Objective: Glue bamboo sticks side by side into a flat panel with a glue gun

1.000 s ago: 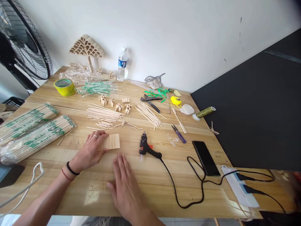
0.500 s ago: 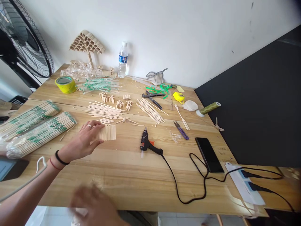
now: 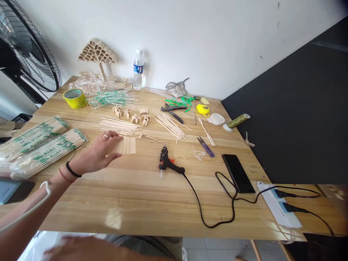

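My left hand pinches the left end of a small flat panel of wooden sticks, set side by side, with the thumb at the near edge and the fingers over the far edge. Low in the view, in front of the table edge, my right hand is smeared by motion, so its fingers cannot be made out. Loose long sticks and short cut pieces lie just beyond the panel. A black glue gun rests on its side to the right of it.
Bagged sticks lie at the left, near yellow tape. Farther back are small stick bundles, pliers and a water bottle. Purple snips, a phone and the gun's cord occupy the right.
My right hand has dropped down and left, from over the near table edge to the bottom of the view. My left hand still holds the panel. The view has shifted slightly.
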Demonstrator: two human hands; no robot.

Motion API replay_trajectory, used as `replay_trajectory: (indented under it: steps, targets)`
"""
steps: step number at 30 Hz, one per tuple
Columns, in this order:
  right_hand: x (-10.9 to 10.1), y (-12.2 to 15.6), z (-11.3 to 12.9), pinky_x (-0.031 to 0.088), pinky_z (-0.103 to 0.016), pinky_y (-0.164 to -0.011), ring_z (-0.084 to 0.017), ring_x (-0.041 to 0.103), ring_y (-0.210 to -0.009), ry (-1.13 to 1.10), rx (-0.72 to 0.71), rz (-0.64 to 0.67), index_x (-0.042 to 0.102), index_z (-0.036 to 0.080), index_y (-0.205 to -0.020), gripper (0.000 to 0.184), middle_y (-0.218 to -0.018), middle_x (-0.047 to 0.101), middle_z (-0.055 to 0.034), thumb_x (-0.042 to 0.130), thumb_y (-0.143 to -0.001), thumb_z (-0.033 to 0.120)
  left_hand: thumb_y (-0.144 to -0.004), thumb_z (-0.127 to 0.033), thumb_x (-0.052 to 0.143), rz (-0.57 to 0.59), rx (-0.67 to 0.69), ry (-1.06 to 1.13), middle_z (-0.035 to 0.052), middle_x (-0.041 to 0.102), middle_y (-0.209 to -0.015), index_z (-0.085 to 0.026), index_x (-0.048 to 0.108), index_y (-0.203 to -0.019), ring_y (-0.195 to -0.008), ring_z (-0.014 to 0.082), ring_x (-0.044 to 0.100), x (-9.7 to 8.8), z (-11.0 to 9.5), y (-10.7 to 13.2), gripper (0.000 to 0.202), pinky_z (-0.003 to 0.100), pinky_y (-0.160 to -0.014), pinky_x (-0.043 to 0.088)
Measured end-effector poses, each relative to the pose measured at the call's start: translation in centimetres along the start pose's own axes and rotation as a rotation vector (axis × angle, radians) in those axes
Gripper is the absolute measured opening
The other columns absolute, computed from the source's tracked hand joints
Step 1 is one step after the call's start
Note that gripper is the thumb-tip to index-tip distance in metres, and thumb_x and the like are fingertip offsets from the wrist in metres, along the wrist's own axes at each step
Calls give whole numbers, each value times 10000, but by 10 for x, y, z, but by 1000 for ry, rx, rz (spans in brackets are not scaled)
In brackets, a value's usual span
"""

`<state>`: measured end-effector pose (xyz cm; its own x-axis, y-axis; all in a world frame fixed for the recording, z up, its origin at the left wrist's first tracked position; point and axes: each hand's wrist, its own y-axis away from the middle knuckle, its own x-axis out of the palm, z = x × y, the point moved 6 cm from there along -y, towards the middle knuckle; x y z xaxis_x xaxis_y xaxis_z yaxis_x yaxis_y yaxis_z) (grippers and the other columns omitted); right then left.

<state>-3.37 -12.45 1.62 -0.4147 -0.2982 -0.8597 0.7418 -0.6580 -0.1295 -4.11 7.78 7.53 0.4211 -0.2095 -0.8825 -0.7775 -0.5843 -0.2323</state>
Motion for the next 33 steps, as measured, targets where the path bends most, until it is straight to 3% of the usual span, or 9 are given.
replay_trajectory:
  steps: [4, 6, 8, 10, 12, 15, 19, 23, 33]
  targets:
    - [-17, 17, -32, 342, -652, -1222, -433, 320, -1555, 21, 462, -180, 407, -7, -1543, 615, -1666, 328, -314, 530, -1057, 349, -1039, -403, 544, 14, -18, 30, 146, 540, -1329, -182, 505, -1444, -1265, 321, 555, 1, 0, 9, 463, 506, -1122, 479]
    - [-17, 17, -18, 357, -489, -1261, -337, 321, -1576, -40, 252, -170, 515, 36, -1473, 551, -1644, 443, -211, 526, -1056, 396, -1043, -401, 542, 14, -35, 37, 140, 537, -1326, -187, 498, -1447, -1257, 313, 562, 6, -2, 14, 460, 501, -1121, 482]
    - [-15, 19, 8, 463, -259, -1152, -165, 546, -1418, -152, -142, -85, 686, 256, -1267, 299, -1401, 711, 32, 565, -1046, 416, -1044, -399, 548, 23, -37, 49, 139, 535, -1330, -195, 488, -1453, -1259, 309, 559, 16, -6, 19, 461, 503, -1119, 481]
    - [-23, 23, 0, 529, -220, -1031, -118, 688, -1183, -165, -134, -72, 706, 313, -1189, 219, -1162, 793, 78, 533, -1065, 365, -1042, -382, 553, 37, -33, 71, 144, 545, -1325, -205, 488, -1458, -1262, 317, 546, 30, -12, 26, 456, 520, -1108, 482]
    - [-45, 28, -33, 568, -306, -971, -176, 721, -1033, -142, 32, -137, 710, 220, -1164, 267, -1069, 792, -32, 458, -1075, 233, -1033, -369, 561, 43, -29, 84, 158, 559, -1318, -192, 512, -1443, -1258, 334, 540, 45, -18, 34, 449, 547, -1093, 482]
    - [-90, 52, -112, 556, -410, -1028, -253, 668, -1138, -119, 541, -335, 692, 156, -1224, 236, -1178, 730, -118, 637, -1008, 234, -1031, -352, 562, 43, -65, 87, 173, 579, -1331, -188, 530, -1444, -1248, 334, 567, 65, -21, 46, 446, 547, -1068, 500]
    - [-106, 66, -164, 494, -510, -1146, -330, 574, -1324, -82, 626, -219, 571, 118, -1432, 704, -1360, 622, -177, 879, -822, 284, -1029, -370, 575, 26, -26, 0, 193, 516, -1539, -179, 424, -1561, -1467, 364, 446, 81, -28, 50, 584, 603, -1217, 364]
    - [-99, 62, -172, 497, -476, -1149, -320, 588, -1322, -78, 614, -186, 581, 134, -1428, 714, -1335, 621, -151, 895, -798, 252, -1093, -296, 423, 19, 10, -138, 190, 406, -1669, -128, 245, -1659, -1593, 322, 294, 94, -36, 46, 617, 555, -1288, 275]
    - [-96, 60, -171, 534, -472, -1091, -309, 631, -1226, -61, 626, -215, 681, 190, -1314, 512, -1243, 673, -115, 851, -837, 258, -1074, -286, 421, -22, -26, -218, 171, 272, -1723, -147, 113, -1697, -1589, 317, 304, 105, -41, 43, 709, 513, -1307, 248]
